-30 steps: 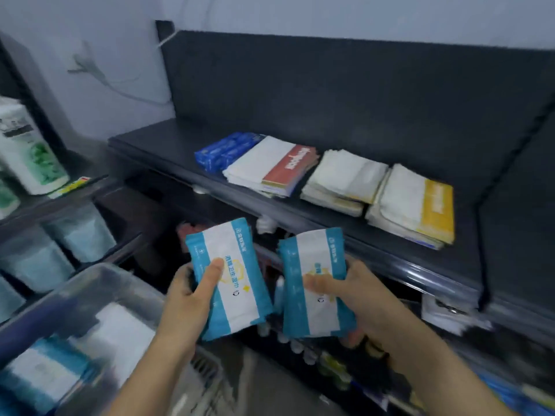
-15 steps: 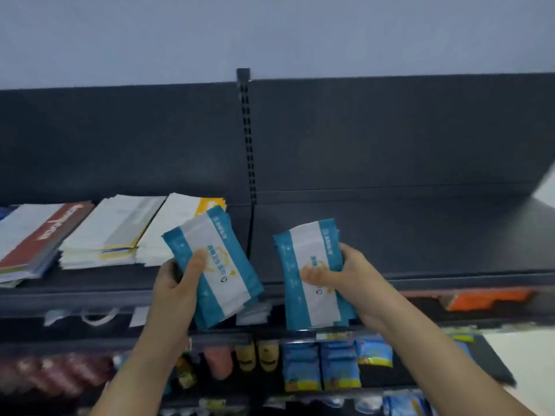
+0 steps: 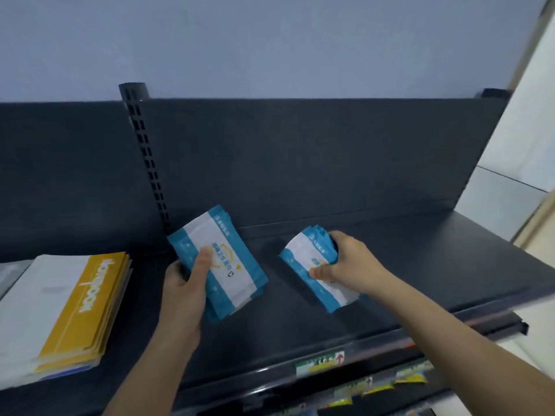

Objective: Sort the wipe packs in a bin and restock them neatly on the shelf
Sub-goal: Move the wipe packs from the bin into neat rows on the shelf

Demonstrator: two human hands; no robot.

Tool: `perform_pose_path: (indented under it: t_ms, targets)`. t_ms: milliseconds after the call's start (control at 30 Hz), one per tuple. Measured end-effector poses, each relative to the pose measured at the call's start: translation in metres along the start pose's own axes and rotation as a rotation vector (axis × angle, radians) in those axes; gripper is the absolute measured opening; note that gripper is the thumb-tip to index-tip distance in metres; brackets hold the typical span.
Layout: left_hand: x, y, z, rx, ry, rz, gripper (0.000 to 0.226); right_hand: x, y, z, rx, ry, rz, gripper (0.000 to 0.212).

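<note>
My left hand (image 3: 184, 288) grips a small stack of blue-and-white wipe packs (image 3: 223, 256), thumb across the top pack, just above the dark shelf (image 3: 405, 265) near the slotted upright. My right hand (image 3: 345, 262) holds a second stack of the same wipe packs (image 3: 303, 259), fingers curled round its far edge, low over the middle of the shelf. Whether either stack touches the shelf surface I cannot tell. The bin is out of view.
A pile of white-and-yellow flat packs (image 3: 66, 313) lies on the shelf at the left. The slotted black upright (image 3: 144, 151) stands behind my left hand. A price tag (image 3: 319, 361) sits on the shelf's front rail, with small colourful packets (image 3: 411, 376) below.
Both hands have moved forward and down from in front of the shelf edge to over the shelf board, still holding their stacks. The view has swung right and closer.
</note>
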State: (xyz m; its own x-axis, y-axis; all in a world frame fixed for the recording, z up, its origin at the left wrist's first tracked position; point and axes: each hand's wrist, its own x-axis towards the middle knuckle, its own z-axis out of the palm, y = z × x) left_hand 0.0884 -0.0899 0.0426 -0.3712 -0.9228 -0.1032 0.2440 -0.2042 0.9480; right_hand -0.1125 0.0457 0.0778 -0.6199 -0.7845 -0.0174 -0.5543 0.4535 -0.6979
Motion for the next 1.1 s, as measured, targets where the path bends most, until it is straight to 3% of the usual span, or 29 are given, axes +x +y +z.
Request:
perform_pose_path:
  t_ms: [133,200,367,533,600,767,933,1100]
  targets:
    - [0.042,-0.001,0.008,0.012,0.004,0.0,0.019,0.055,-0.003,0.013,-0.281,-0.059,-0.032,0.071]
    - [0.059,-0.001,0.008,0.015,0.016,-0.007,0.021,0.08,-0.005,0.02,-0.409,-0.071,-0.05,0.082]
    - [0.085,-0.005,0.001,0.006,0.058,-0.056,0.031,0.131,-0.006,0.037,-0.688,-0.176,-0.145,0.076]
    - [0.093,-0.01,-0.002,0.012,0.095,-0.09,0.039,0.157,-0.005,0.05,-0.779,-0.333,-0.187,0.058]
    - [0.093,-0.012,0.0,0.014,0.118,-0.106,0.04,0.165,-0.004,0.05,-0.801,-0.365,-0.214,0.058]
    - [0.086,-0.015,0.015,0.02,0.16,-0.096,0.016,0.182,-0.008,0.038,-0.741,-0.543,-0.259,0.067]
    - [0.074,-0.021,0.037,0.028,0.223,-0.079,0.016,0.2,0.002,0.034,-0.62,-0.687,-0.295,0.066]
    - [0.06,-0.026,0.058,0.033,0.264,-0.065,0.025,0.206,0.02,0.045,-0.689,-0.611,-0.457,0.102]
